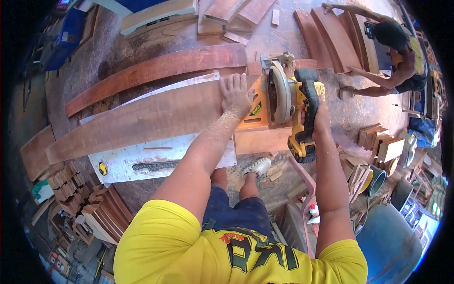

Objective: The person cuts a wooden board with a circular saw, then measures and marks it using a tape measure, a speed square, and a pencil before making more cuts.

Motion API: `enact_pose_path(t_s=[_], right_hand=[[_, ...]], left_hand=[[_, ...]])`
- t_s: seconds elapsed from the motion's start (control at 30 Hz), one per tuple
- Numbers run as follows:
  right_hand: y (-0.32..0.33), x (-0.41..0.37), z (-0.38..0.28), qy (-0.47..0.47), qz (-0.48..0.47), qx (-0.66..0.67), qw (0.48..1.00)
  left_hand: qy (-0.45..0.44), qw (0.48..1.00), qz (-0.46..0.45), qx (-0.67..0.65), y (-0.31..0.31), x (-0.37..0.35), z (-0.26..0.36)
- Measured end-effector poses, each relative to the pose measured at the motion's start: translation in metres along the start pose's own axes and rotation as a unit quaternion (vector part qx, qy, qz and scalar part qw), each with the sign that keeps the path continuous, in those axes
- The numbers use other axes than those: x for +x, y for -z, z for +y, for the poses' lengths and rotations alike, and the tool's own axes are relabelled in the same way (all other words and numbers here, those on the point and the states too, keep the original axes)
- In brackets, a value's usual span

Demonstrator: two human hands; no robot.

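My left hand (235, 94) lies flat with its fingers stretched out on the right end of a long curved board (156, 111), touching an orange speed square (255, 110). My right hand (321, 116) is wrapped round the handle of a yellow and black circular saw (302, 113). The saw's round guard is beside the square, over the board's right end. Under the board is a white panel (113, 161), with a tape measure (102, 168) and a black slotted strip (153, 166) on it.
Another curved board (161, 68) lies beyond. A co-worker (402, 52) bends over boards (336, 38) at the upper right. Wood pieces are stacked at lower left (104, 213) and right (388, 147). A white-and-red bottle (313, 212) stands near my right forearm.
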State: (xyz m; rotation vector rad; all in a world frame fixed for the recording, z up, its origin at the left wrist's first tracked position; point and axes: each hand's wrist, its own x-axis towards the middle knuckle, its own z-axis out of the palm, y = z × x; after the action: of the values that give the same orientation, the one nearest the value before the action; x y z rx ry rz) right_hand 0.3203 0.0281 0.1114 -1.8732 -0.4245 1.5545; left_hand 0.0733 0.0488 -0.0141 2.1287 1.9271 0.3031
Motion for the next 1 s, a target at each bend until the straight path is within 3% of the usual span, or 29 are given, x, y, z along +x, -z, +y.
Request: enact_pose_path(t_s=[0.33, 0.57, 0.7, 0.9, 1.0], right_hand=[[-0.018, 0.025, -0.026, -0.002, 0.004, -0.019, 1.000], [-0.053, 0.079, -0.080, 0.072, -0.033, -0.022, 0.997], [-0.058, 0.053, -0.092, 0.100, -0.046, -0.024, 0.994], [0.006, 0.008, -0.005, 0.168, -0.006, 0.057, 0.984], [0.047, -0.039, 0.055, 0.074, 0.105, 0.052, 0.990]], left_hand=[[-0.004, 1.000, 0.014, -0.002, 0.001, -0.001, -0.002], [0.005, 1.000, 0.005, -0.017, 0.003, 0.001, -0.001], [-0.007, 1.000, 0.006, -0.013, -0.006, -0.001, -0.003], [0.003, 1.000, -0.008, -0.005, -0.009, 0.002, -0.006], [-0.030, 0.998, 0.049, 0.037, -0.021, 0.001, -0.011]])
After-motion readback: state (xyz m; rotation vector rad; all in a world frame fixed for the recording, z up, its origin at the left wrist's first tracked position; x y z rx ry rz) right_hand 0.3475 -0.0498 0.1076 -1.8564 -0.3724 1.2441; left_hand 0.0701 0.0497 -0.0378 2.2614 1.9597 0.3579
